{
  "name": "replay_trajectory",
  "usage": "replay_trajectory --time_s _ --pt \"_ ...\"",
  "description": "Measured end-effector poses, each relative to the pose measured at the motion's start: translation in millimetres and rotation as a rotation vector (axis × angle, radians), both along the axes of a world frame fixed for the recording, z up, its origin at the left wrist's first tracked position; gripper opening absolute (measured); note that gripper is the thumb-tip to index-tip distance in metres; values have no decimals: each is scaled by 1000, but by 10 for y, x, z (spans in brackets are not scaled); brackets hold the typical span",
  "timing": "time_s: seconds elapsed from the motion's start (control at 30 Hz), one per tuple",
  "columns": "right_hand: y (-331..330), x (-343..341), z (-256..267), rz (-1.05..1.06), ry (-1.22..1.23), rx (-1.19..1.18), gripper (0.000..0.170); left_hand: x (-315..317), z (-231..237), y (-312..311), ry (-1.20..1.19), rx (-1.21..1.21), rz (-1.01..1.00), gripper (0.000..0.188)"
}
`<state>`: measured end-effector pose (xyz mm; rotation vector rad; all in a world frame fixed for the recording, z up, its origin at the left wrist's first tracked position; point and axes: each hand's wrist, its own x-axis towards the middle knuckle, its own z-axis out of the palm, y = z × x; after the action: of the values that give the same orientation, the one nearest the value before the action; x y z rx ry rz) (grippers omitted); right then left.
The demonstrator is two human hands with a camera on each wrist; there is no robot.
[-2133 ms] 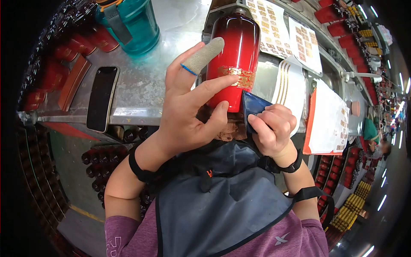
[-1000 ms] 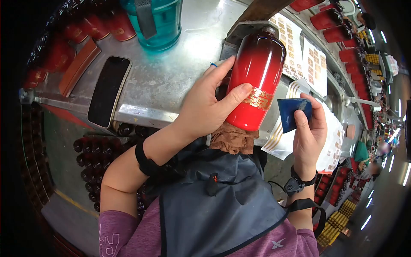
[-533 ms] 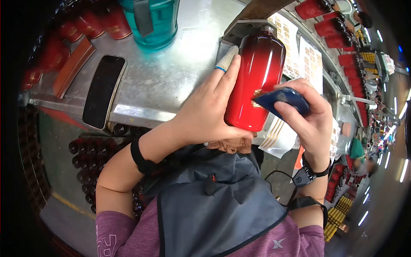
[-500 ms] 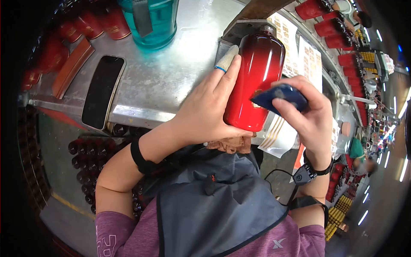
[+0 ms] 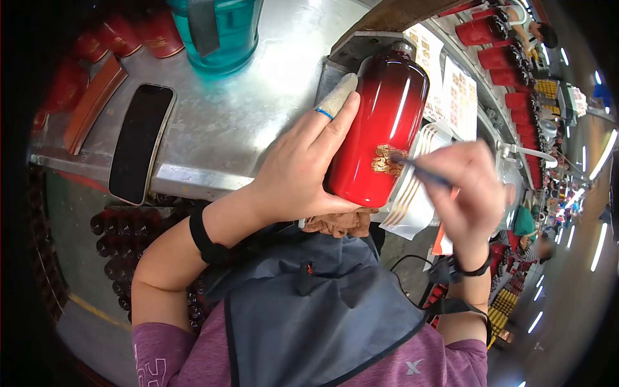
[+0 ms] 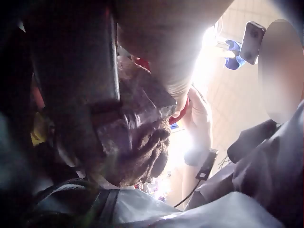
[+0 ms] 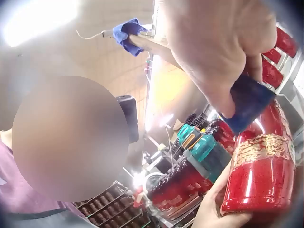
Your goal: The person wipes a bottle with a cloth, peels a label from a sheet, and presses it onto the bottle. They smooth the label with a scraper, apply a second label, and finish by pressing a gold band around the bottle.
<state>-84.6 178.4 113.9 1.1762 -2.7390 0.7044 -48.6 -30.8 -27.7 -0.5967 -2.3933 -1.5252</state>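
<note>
A red bottle point(image 5: 387, 97) with a dark shoulder lies tilted at the bench's front edge, a gold patterned band point(image 5: 387, 160) around its lower part. My left hand point(image 5: 300, 158) holds it, fingers along the side and thumb across the base; a cloth finger cover point(image 5: 338, 97) is on one finger. My right hand point(image 5: 467, 187), blurred, pinches a flat blue scraper point(image 5: 425, 169), seen nearly edge-on with its tip at the band. In the right wrist view the scraper point(image 7: 249, 102) shows its broad face just above the gold band point(image 7: 266, 148).
A brown cloth point(image 5: 338, 224) lies beneath the bottle's base. On the metal bench point(image 5: 219, 129) are a phone point(image 5: 142, 145), a teal jug point(image 5: 225, 39) and a reddish-brown strip point(image 5: 95, 103). Printed sheets point(image 5: 459, 97) lie at right. Red bottles point(image 5: 161, 32) stand at back left.
My left hand has gone from over the gold band to the bottle's side and base. My right hand has raised the scraper to the band and turned it edge-on.
</note>
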Motion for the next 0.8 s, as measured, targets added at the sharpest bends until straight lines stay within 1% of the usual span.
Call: replay_trajectory --time_s 0.03,0.07,0.1,0.17,0.23,0.3,0.37,0.43,0.5,0.57,0.63,0.67,0.7,0.77,0.8 --pt "-1 60 -17 112 48 64 40 -2 6 -1 -3 31 -2 124" --pt "-13 120 -50 177 94 78 45 -3 10 -1 -7 62 -3 124" --pt "-31 160 -21 208 79 100 41 -9 14 -6 -7 65 1 124" --pt "-21 159 -3 213 105 106 38 0 21 4 -11 49 -3 123" --pt "1 103 -7 166 244 142 36 -4 9 17 5 48 4 123" --pt "-3 106 -60 182 228 120 37 -2 2 3 20 46 16 123" --pt "-18 145 -93 238 279 121 39 2 7 -17 -10 22 -11 123" --pt "8 78 -21 147 326 190 41 -2 3 0 22 25 4 123" --pt "-16 102 -67 253 316 161 42 -12 7 4 54 26 21 123" --pt "-39 104 -37 253 321 176 42 -11 19 -5 38 23 11 124" --pt "0 36 -6 194 320 181 41 -12 22 -7 28 15 9 124" --pt "10 58 -63 264 310 136 41 -14 24 -8 18 9 11 124" --pt "-30 89 -56 313 303 159 41 -6 34 -12 18 8 8 124" --pt "23 38 -72 227 249 83 42 16 55 -20 -88 -19 3 124" --pt "29 -1 -8 209 311 165 39 7 45 -16 -90 -19 0 124"
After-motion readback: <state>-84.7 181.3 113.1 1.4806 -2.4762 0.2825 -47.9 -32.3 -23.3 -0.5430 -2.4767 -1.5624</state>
